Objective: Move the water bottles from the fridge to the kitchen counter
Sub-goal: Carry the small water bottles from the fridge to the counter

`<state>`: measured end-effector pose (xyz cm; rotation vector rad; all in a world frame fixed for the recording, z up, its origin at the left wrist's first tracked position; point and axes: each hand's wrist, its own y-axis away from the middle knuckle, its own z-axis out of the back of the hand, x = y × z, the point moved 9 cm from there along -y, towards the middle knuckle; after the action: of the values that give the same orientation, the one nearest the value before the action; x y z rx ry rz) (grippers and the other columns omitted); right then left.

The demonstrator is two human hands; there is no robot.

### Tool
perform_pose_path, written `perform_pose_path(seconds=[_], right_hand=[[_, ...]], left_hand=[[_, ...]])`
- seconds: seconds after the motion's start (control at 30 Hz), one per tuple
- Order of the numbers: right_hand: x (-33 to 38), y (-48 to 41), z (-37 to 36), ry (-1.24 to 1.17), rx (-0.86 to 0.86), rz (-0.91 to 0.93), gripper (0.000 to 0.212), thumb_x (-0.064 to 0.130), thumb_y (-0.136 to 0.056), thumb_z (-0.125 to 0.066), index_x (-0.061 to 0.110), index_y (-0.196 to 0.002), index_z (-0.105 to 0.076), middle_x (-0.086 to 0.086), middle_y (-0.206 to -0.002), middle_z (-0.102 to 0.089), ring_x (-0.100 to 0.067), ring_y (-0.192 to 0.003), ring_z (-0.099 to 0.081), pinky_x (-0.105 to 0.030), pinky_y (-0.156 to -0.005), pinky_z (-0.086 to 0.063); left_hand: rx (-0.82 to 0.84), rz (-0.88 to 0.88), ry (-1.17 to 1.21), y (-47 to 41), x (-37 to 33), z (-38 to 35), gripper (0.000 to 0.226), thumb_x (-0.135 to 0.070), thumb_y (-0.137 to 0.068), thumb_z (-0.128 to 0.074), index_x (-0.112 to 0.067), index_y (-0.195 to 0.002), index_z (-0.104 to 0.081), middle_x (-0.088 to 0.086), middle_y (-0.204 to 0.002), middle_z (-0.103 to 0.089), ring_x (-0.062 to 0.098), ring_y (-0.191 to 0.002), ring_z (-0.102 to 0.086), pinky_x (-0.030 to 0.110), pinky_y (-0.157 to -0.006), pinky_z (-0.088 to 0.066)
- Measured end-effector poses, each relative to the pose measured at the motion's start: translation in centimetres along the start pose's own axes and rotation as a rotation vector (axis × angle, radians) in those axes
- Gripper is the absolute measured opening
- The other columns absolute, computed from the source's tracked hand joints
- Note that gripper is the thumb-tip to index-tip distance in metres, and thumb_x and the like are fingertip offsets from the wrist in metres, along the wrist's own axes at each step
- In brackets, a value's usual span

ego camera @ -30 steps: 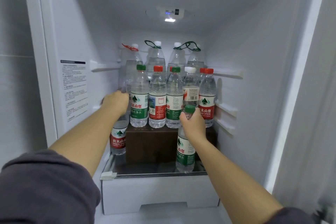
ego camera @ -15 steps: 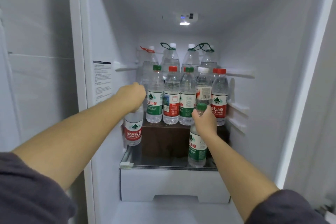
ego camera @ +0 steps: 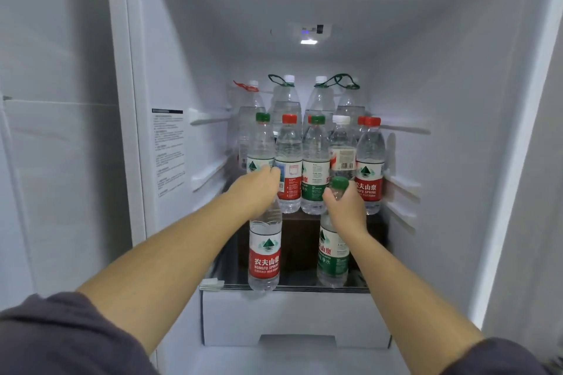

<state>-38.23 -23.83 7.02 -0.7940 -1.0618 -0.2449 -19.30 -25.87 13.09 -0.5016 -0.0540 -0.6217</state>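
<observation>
A person in dark grey sleeves (ego camera: 61, 338) reaches both bare arms into an open white fridge (ego camera: 457, 100). A printed notice (ego camera: 168, 149) is stuck to the fridge's left inner wall.

The left hand (ego camera: 256, 189) is curled over the top of a red-labelled bottle (ego camera: 264, 256), hiding its cap. The bottle hangs upright below the fist, with its base at the front edge of the glass shelf (ego camera: 304, 287). Whether it touches the glass cannot be told.

Behind the hands, a row of smaller bottles (ego camera: 315, 161) with green, red and white caps stands on a dark brown box (ego camera: 301, 240). Larger bottles (ego camera: 286, 100) with carrying loops stand at the back.

To the right, the right hand (ego camera: 345, 207) is closed round the neck of a green-labelled bottle (ego camera: 333, 256). Its green cap (ego camera: 339, 183) shows above the fingers. This bottle stands upright on the glass shelf, just in front of the box.

A small lamp (ego camera: 309, 42) glows in the fridge ceiling, and a white drawer (ego camera: 292, 316) sits under the shelf. Both gripped bottles are inside the fridge, near its front and well apart from each other.
</observation>
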Motion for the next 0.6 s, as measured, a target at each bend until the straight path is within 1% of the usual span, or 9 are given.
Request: perform_pose_path(seconds=[0.03, 0.1, 0.2, 0.23, 0.3, 0.37, 0.47, 0.53, 0.6], right_hand=[[0.0, 0.0, 0.0, -0.004, -0.001, 0.001, 0.016, 0.023, -0.094, -0.059, 0.013, -0.106, -0.052, -0.001, -0.092, -0.063, -0.016, -0.081, -0.063, -0.031, -0.067, -0.049], [0.1, 0.1, 0.1, -0.014, -0.007, 0.012, 0.016, 0.022, -0.094, -0.059, 0.014, -0.106, -0.052, 0.001, -0.091, -0.063, -0.013, -0.08, -0.062, -0.027, -0.063, -0.045], [0.5, 0.5, 0.3, -0.064, -0.008, 0.035, 0.016, 0.021, -0.092, -0.062, 0.017, -0.105, -0.053, 0.004, -0.092, -0.063, -0.011, -0.081, -0.061, -0.025, -0.064, -0.043], [0.4, 0.8, 0.3, -0.09, -0.007, 0.038, 0.018, 0.021, -0.09, -0.064, 0.02, -0.104, -0.053, 0.004, -0.093, -0.064, -0.012, -0.084, -0.062, -0.026, -0.067, -0.044], [-0.1, 1.6, 0.4, -0.132, -0.011, 0.042, 0.027, 0.021, -0.086, -0.069, 0.027, -0.106, -0.052, 0.006, -0.098, -0.064, -0.01, -0.089, -0.062, -0.028, -0.074, -0.047], [-1.0, 2.6, 0.4, -0.175, -0.013, 0.047, 0.04, 0.021, -0.083, -0.075, 0.029, -0.114, -0.052, 0.011, -0.106, -0.064, -0.003, -0.094, -0.061, -0.024, -0.078, -0.048], [-1.9, 3.4, 0.5, -0.212, -0.021, 0.025, 0.057, 0.019, -0.081, -0.079, 0.026, -0.129, -0.049, 0.011, -0.113, -0.062, 0.003, -0.096, -0.059, -0.016, -0.077, -0.046], [-2.1, 3.4, 0.4, -0.234, -0.028, 0.013, 0.059, 0.018, -0.08, -0.08, 0.026, -0.13, -0.049, 0.01, -0.114, -0.062, 0.005, -0.096, -0.058, -0.013, -0.076, -0.045], [-2.4, 3.7, 0.4, -0.253, -0.046, 0.009, 0.06, 0.018, -0.079, -0.081, 0.028, -0.128, -0.049, 0.013, -0.115, -0.061, 0.005, -0.099, -0.058, -0.016, -0.082, -0.046]], left_hand=[[-0.005, -0.014, 0.014, -0.2, -0.3, -0.2, 0.031, -0.009, -0.093, -0.058, -0.007, -0.12, -0.044, 0.01, -0.115, -0.052, 0.025, -0.094, -0.06, 0.032, -0.07, -0.046], [-0.038, -0.012, 0.096, -0.6, -0.4, -0.4, 0.024, -0.018, -0.099, -0.051, -0.008, -0.12, -0.045, 0.009, -0.116, -0.053, 0.023, -0.096, -0.058, 0.033, -0.073, -0.046], [-0.126, 0.069, 0.411, -0.3, 0.7, -0.8, 0.028, -0.028, -0.101, -0.047, -0.012, -0.124, -0.047, 0.003, -0.12, -0.052, 0.013, -0.095, -0.052, 0.029, -0.079, -0.043], [-0.158, 0.101, 0.557, 0.0, 1.0, -1.2, 0.03, -0.028, -0.1, -0.049, -0.014, -0.127, -0.046, 0.001, -0.121, -0.053, 0.01, -0.095, -0.053, 0.026, -0.08, -0.043], [-0.232, 0.166, 0.87, 1.3, 1.4, -2.7, 0.038, -0.026, -0.095, -0.059, -0.022, -0.129, -0.042, -0.005, -0.116, -0.058, 0.005, -0.092, -0.059, 0.021, -0.077, -0.046], [-0.309, 0.231, 1.095, 2.8, 1.5, -4.3, 0.051, -0.025, -0.085, -0.072, -0.03, -0.125, -0.04, -0.011, -0.109, -0.063, 0.001, -0.092, -0.062, 0.016, -0.075, -0.047], [-0.382, 0.358, 1.256, 4.6, 1.6, -6.4, 0.054, -0.026, -0.077, -0.08, -0.036, -0.117, -0.045, -0.016, -0.106, -0.063, -0.005, -0.091, -0.06, 0.014, -0.075, -0.045], [-0.413, 0.423, 1.327, 5.5, 1.6, -7.6, 0.052, -0.028, -0.076, -0.081, -0.036, -0.114, -0.047, -0.019, -0.101, -0.064, -0.006, -0.088, -0.061, 0.015, -0.073, -0.047], [-0.434, 0.462, 1.364, 6.0, 1.5, -8.5, 0.053, -0.028, -0.076, -0.081, -0.036, -0.115, -0.047, -0.023, -0.098, -0.062, -0.005, -0.088, -0.061, 0.013, -0.071, -0.045]])
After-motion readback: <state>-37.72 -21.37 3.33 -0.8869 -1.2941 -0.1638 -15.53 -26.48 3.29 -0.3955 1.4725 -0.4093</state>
